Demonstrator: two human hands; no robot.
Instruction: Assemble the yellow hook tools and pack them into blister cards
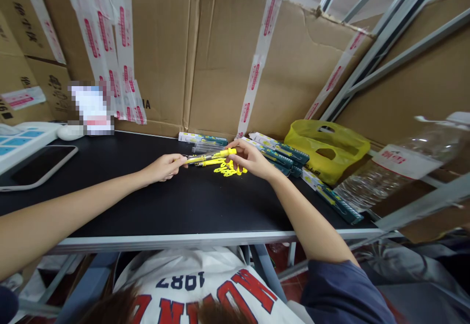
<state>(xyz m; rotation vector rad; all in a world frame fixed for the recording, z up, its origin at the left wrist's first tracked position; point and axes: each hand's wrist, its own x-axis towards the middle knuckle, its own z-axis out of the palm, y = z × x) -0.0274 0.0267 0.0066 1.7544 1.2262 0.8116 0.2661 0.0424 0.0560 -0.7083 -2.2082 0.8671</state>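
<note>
Slightly above the black table, a slim pen-like tool (206,157) with a yellow end and a dark, partly see-through shaft lies nearly level between my hands. My left hand (165,167) pinches its left end, fingers closed. Around the yellow end on the right are the curled fingers of my right hand (251,157). Small yellow plastic pieces (224,171) are scattered on the tabletop just below the right hand. Behind the tool lie clear plastic tubes (205,147), partly hidden by it. The tool's exact kind is too small to make out.
Slim printed boxes (279,148) are stacked right of my hands, with another box (332,196) nearer the edge. A yellow bag (326,150) and a large clear bottle (389,167) stand at right. A phone (40,166) lies at left. Cardboard (220,59) walls the back.
</note>
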